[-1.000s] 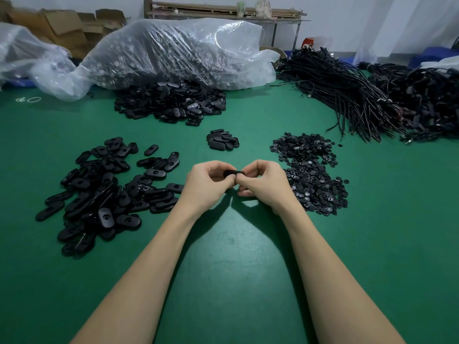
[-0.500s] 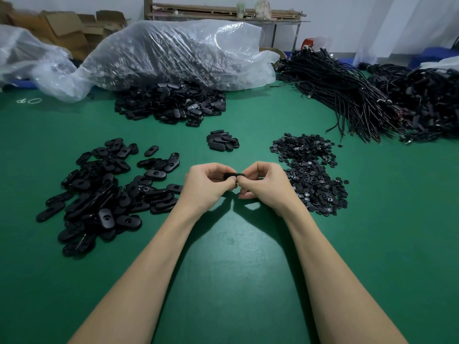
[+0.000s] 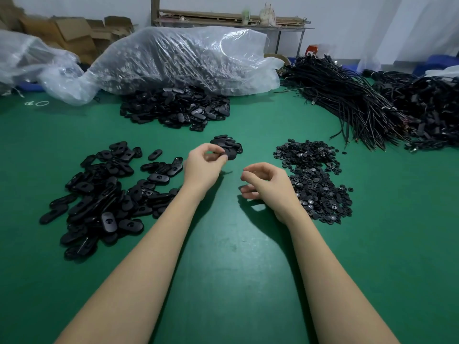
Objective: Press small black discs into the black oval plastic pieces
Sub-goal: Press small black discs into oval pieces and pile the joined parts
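Dropping an oval piece (image 3: 229,153) from our pinching left hand (image 3: 202,165) onto the small 12 o'clock pile (image 3: 227,142). Our right hand (image 3: 267,184), loosely curled and empty, must next pick a disc from the 3 o'clock heap (image 3: 315,180).

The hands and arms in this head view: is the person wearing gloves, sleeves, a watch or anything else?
No. Both the left hand and the right hand are bare, with no gloves, rings or watch visible. The forearms are uncovered as far as the frame shows, with no sleeves.
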